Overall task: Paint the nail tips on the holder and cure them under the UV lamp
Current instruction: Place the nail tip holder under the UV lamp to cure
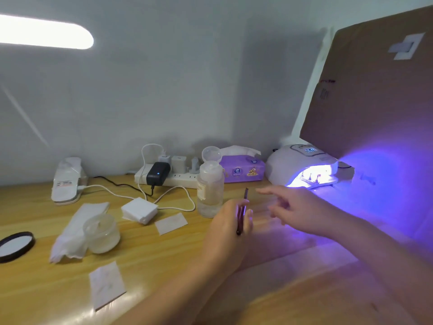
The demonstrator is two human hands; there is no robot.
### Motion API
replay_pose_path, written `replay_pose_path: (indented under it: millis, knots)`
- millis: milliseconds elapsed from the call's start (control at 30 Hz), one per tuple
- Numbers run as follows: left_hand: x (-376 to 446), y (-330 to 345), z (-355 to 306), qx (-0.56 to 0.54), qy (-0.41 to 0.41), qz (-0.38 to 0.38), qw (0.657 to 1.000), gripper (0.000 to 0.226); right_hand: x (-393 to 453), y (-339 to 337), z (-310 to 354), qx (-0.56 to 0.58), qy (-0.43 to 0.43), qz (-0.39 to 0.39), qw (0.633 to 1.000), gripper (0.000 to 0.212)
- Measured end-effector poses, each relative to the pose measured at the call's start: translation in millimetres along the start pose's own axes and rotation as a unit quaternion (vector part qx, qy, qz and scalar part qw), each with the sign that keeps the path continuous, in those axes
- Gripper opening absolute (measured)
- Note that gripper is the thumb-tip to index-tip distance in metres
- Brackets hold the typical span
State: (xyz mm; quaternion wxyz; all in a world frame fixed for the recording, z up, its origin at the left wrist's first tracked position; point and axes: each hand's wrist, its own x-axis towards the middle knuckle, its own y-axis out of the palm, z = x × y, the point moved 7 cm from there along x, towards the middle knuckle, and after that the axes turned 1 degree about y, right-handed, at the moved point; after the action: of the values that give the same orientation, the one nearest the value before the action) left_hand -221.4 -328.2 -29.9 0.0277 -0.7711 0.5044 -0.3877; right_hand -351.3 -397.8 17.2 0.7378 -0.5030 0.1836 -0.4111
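Head view: a wooden desk (150, 261) runs against a pale wall. At its back right corner sits the UV lamp (302, 166), lit, throwing violet light over the desk's right side; its display glows, too blurred to read. Inside the lamp's mouth the holder (312, 178) with nail tips shows as small upright pieces, details too small to tell.

The left hand (230, 227) is near the middle of the desk, fingers curled round a dark brush (242, 212) held about upright, its tip pointing up. The right hand (295, 209) hovers just right of it, between brush and lamp, fingers stretched loosely and holding nothing; it is blurred.

Just left of the left hand stands a clear bottle (210, 186) with its flip cap open. Behind it, along the back edge, lie a purple tissue pack (242, 168) and a power strip (168, 175) with a black adapter and white cables. Toward the left edge are a clear jar (102, 233) on white wipes, a stack of cotton pads (139, 210), and a round black-rimmed lid (15, 246). A cardboard sheet (375, 90) leans up behind the lamp.
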Motion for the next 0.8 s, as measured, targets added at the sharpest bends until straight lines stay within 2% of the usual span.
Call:
replay_pose_path:
  millis: [167, 300, 367, 433, 500, 633, 800]
  knots:
    - [-9, -14, -27, -0.019, 0.098, -0.005, 0.995, 0.015, -18, 20, 48, 0.161, -0.060, 0.046, 0.984, 0.059]
    - [-27, -47, -41, 0.004, 0.152, -0.061, 0.986, 0.007, -23, 33, 67, 0.237, -0.078, 0.034, 0.968, 0.036]
    - [-40, -72, -41, 0.005, 0.145, -0.085, 0.986, 0.019, -21, 35, 75, 0.244, -0.084, -0.006, 0.966, 0.038]
    - [-54, -95, -34, 0.016, 0.121, -0.074, 0.990, 0.034, -17, 36, 84, 0.255, -0.083, -0.049, 0.962, 0.042]
    - [-70, -124, -25, 0.049, 0.108, -0.082, 0.990, 0.039, -12, 39, 98, 0.283, -0.083, -0.077, 0.953, 0.046]
    - [-95, -201, 1, 0.115, 0.084, -0.148, 0.979, 0.034, -9, 56, 146, 0.273, -0.110, -0.090, 0.951, 0.054]
    - [-121, -310, 62, 0.155, -0.032, -0.230, 0.960, 0.026, -2, 106, 226, 0.255, -0.170, -0.052, 0.951, 0.051]
